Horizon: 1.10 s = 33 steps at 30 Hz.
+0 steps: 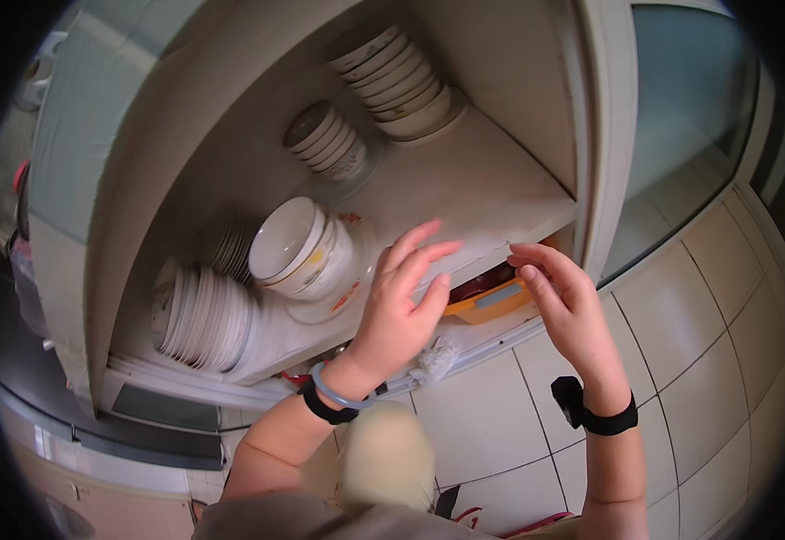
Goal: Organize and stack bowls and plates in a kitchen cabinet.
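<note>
My left hand [402, 304], fingers spread and holding nothing, hovers in front of a cupboard shelf [480, 182]. Just left of it stands a stack of white bowls [301, 250] on a clear plate with orange-red patterns [345, 297]. My right hand [561, 290] has its thumb and forefinger close together beside the right end of an orange plastic container [490, 304] on the lower level; no object shows in its fingers, and touch with the container cannot be told. Farther left, many plates [207, 317] stand on edge. Smaller bowls [328, 142] and larger bowls [399, 81] are stacked at the back.
The cupboard's frame [588, 135] rises at the right, beside a glass-panelled door [689, 121]. Below the shelf lies a crumpled clear plastic bag [436, 361]. Pale floor tiles [487, 412] lie beneath my arms, and a knee [386, 459] is between them.
</note>
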### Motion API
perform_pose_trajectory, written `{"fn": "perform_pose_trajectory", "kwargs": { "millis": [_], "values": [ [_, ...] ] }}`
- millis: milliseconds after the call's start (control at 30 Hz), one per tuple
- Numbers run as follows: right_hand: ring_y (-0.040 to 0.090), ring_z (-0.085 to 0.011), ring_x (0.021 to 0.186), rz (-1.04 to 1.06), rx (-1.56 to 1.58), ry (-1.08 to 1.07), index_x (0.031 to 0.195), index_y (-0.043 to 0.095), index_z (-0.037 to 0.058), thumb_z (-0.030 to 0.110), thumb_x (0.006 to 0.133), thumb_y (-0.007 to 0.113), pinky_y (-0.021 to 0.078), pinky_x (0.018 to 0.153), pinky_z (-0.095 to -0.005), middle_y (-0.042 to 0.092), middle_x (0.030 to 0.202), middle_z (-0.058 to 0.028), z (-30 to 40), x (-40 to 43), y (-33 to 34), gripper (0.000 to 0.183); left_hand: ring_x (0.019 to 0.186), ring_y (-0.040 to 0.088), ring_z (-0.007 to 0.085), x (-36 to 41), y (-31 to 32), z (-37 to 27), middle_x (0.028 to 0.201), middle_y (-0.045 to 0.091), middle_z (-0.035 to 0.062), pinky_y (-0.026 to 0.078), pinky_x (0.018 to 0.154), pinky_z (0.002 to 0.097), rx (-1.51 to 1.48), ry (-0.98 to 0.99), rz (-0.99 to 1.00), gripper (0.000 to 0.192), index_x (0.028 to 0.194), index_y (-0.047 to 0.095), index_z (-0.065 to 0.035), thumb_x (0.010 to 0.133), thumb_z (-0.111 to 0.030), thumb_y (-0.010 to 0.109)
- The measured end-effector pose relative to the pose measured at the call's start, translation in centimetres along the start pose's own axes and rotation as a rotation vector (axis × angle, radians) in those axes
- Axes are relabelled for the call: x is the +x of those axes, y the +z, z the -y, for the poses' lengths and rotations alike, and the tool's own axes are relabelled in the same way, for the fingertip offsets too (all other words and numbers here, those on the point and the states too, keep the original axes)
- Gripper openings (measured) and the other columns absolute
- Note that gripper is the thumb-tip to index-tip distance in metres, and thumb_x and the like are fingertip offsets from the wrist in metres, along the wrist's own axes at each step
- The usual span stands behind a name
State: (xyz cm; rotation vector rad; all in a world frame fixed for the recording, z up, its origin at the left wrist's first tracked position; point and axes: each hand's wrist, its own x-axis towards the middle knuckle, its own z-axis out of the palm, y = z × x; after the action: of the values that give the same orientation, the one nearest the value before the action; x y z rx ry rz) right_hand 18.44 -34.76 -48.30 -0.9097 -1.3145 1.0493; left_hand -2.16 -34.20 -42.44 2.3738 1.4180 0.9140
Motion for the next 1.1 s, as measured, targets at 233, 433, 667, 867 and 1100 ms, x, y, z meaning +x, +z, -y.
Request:
{"fn": "perform_pose_trajectory", "kwargs": {
  "millis": [233, 433, 667, 867, 1100],
  "values": [
    [0.061, -0.0181, 0.096, 0.090, 0.036, 0.067, 0.114, 0.058, -0.0018, 0.015, 0.096, 0.054, 0.0473, 0.083, -0.0276, 0.065, 0.102, -0.0121, -0.9, -0.6, 1.7, 0.025, 0.118, 0.048, 0.0187, -3.4, -9.7, 4.8, 0.136, 0.049, 0.0100, 0.038, 0.093, 0.0261, -0.026, -0.067, -0.396, 0.035, 0.126, 0.053, -0.0045, 0.090, -0.007, 0.054],
    [0.060, -0.0145, 0.093, 0.215, 0.036, 0.129, 0.115, 0.058, -0.0024, 0.015, 0.096, 0.054, 0.0475, 0.081, -0.0268, 0.065, 0.102, -0.0101, -0.9, -0.9, 3.7, 0.026, 0.117, 0.044, 0.0150, -6.3, -14.1, 13.2, 0.127, 0.051, 0.0029, 0.029, 0.101, 0.0339, -0.312, -0.553, -0.686, 0.037, 0.129, 0.051, -0.0110, 0.097, -0.030, 0.045],
    [0.056, -0.0172, 0.109, 0.296, 0.146, 0.165, 0.121, 0.054, -0.0016, 0.017, 0.097, 0.052, 0.0422, 0.095, -0.0292, 0.061, 0.116, -0.0090, -0.4, -1.2, 7.4, 0.031, 0.105, 0.048, 0.0139, -7.2, -13.7, 19.0, 0.114, 0.057, 0.0002, 0.035, 0.090, 0.0309, -0.828, -0.915, -0.563, 0.038, 0.120, 0.055, -0.0165, 0.098, -0.045, 0.043],
    [0.047, -0.0248, 0.123, 0.299, 0.263, 0.225, 0.136, 0.041, -0.0005, 0.025, 0.096, 0.052, 0.0374, 0.101, -0.0333, 0.051, 0.130, -0.0180, 0.7, 2.0, 12.6, 0.048, 0.096, 0.050, 0.0135, -6.7, -12.8, 18.9, 0.106, 0.059, -0.0011, 0.038, 0.087, 0.0305, -0.953, -0.904, -0.531, 0.037, 0.118, 0.056, -0.0179, 0.098, -0.046, 0.043],
    [0.043, -0.0328, 0.125, 0.229, 0.302, 0.396, 0.140, 0.032, -0.0049, 0.050, 0.088, 0.059, 0.0344, 0.104, -0.0377, 0.040, 0.137, -0.0275, -0.1, 6.0, 18.0, 0.080, 0.102, 0.054, 0.0159, -5.7, -13.4, 20.5, 0.111, 0.062, 0.0013, 0.042, 0.091, 0.0308, -1.048, -0.937, -0.526, 0.041, 0.118, 0.059, -0.0126, 0.098, -0.046, 0.044]
  ]
}}
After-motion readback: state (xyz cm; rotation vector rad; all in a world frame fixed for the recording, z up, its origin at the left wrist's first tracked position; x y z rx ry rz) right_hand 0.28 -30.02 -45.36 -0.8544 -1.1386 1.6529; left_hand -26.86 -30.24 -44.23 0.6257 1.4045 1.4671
